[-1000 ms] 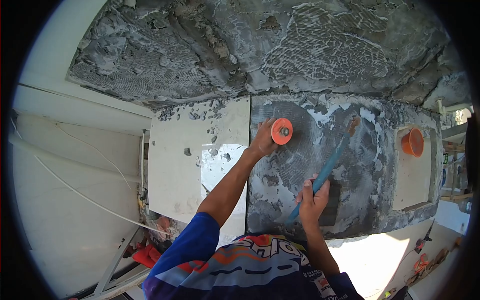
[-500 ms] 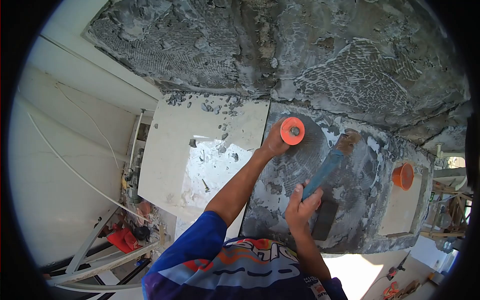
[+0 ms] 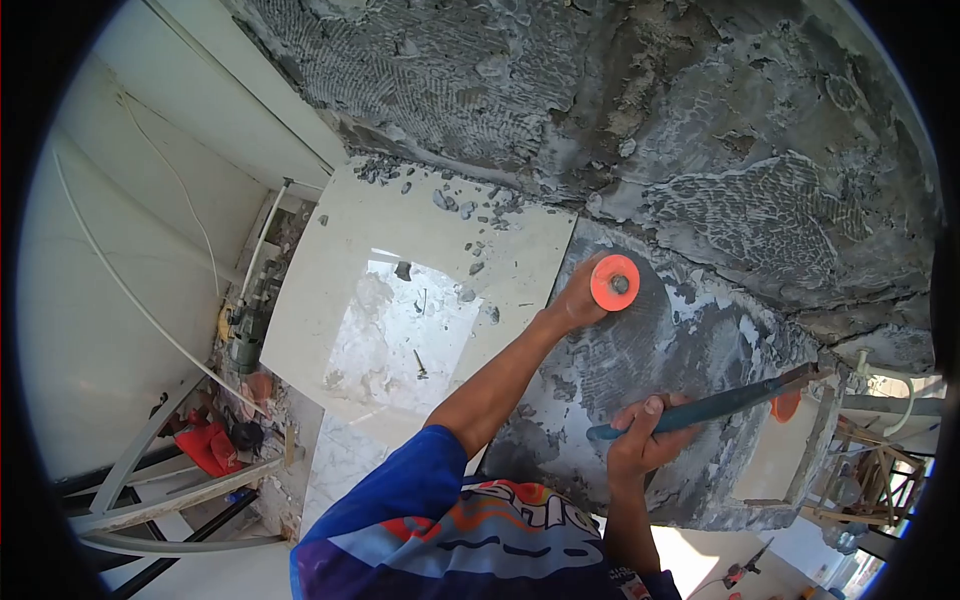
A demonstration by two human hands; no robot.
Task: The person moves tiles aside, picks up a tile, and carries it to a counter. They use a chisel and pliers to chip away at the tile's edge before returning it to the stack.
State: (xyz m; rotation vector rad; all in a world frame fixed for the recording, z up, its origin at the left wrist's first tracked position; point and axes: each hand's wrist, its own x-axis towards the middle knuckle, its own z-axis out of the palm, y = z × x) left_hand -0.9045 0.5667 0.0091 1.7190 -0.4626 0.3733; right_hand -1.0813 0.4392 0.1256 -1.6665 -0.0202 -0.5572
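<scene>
My shirt (image 3: 450, 555) printed, blue to purple, left sleeve (image 3: 385, 482) short and bright blue, grey-blue panels, red and orange patches, dark wavy shapes, bold white lettering (image 3: 540, 508) across my chest, forearms (image 3: 500, 375) bare

Disc (image 3: 605, 283) bright orange; tool handle (image 3: 730, 402) blue-green; slab (image 3: 525, 265) cream; mortar (image 3: 630, 350) grey, white-blotched; wall (image 3: 740, 205) grey, net-patterned.

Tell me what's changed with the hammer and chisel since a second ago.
The right hand swung the hammer rightward; it now partly hides the orange bowl. The view turned too. Nothing was let go: the left hand still grips the orange-guarded chisel, rubble still lies on the pale slab.
</scene>
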